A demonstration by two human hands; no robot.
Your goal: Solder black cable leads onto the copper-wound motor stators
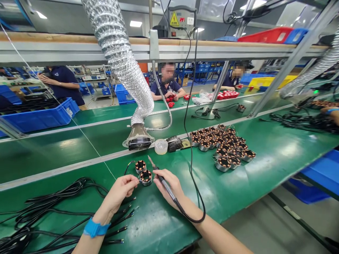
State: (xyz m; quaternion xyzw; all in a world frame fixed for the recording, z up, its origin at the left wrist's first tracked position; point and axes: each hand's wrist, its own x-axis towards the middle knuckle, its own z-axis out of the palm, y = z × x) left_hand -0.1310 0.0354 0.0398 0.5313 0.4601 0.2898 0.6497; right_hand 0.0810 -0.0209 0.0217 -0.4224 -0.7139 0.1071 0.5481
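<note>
My right hand (169, 185) grips a soldering iron (166, 186) like a pen, its tip pointing up and away, just right of two copper-wound motor stators. My left hand (120, 193), with a blue wrist band (95, 228), is closed in a pinch at the left side of the nearer stator (146, 177). A thin wire from that stator seems to run into the fingertips; its end is hidden. The other stator (140, 166) stands directly behind, touching or almost touching it. A short dark lead (129, 165) curves from its left side.
Black cables (66, 197) with stripped ends lie at left. Many stators (222, 146) are grouped at right. A fume duct (137, 135) hangs behind a round clear container (161, 146) and a dark holder (174, 144). The iron's cord (191, 155) hangs from above. Co-workers (166, 84) sit beyond.
</note>
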